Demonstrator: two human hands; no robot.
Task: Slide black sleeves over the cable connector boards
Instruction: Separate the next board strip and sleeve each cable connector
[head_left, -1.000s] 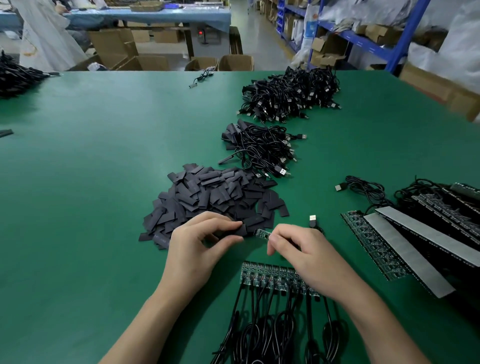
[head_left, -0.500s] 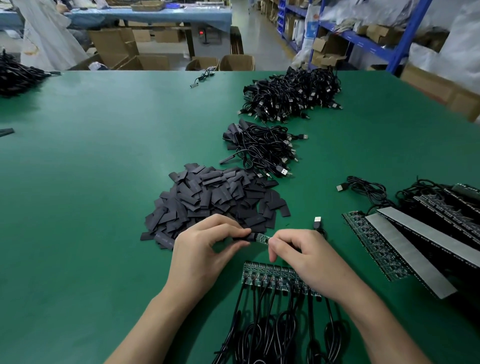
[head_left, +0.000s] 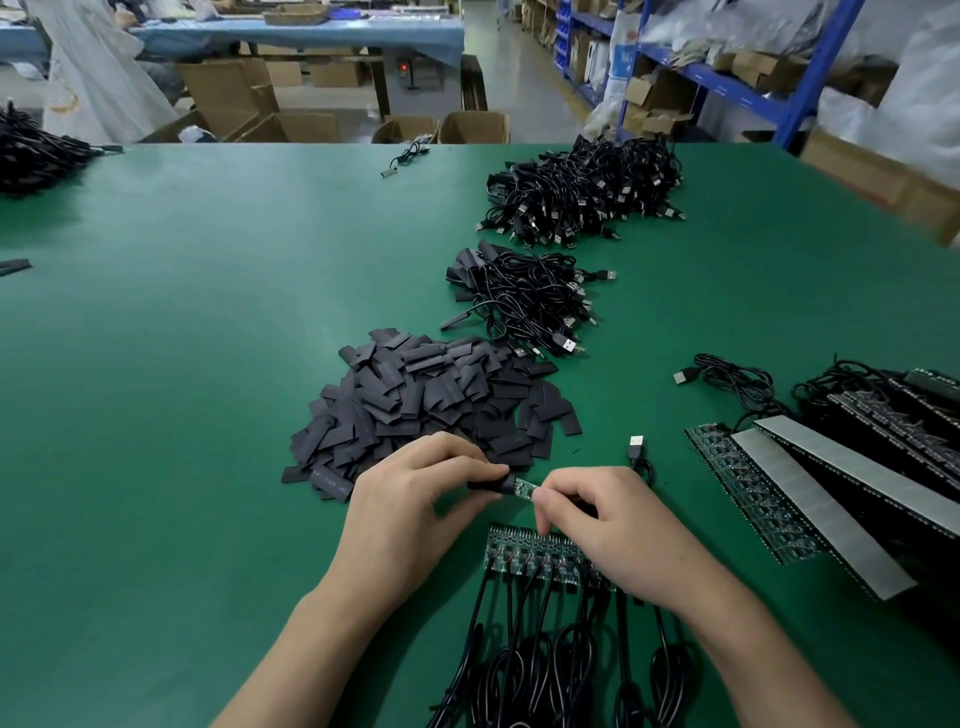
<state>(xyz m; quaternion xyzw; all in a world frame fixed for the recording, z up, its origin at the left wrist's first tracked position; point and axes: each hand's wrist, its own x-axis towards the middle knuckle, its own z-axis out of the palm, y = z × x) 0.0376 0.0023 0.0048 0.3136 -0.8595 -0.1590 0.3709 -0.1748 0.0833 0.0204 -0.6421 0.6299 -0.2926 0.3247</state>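
Small green cable connector board (head_left: 524, 489), pinched at one end by right hand (head_left: 618, 535), just above the green matte surface (head_left: 182, 364) between both hands; flat black sleeve (head_left: 487, 484), pinched by left hand (head_left: 410, 519), mouth started over the board's other end, remainder bare. Judged mid-slide, early; next move calling for a straight push of sleeve toward the right hand, mouth kept square. Nearby: heap of loose black sleeves (head_left: 436, 400) just beyond, row of bare boards (head_left: 519, 556) on black cables beneath the hands, two black USB-cable piles (head_left: 524, 299) farther back; cardboard boxes (head_left: 249, 98), blue steel shelving (head_left: 810, 78) behind.
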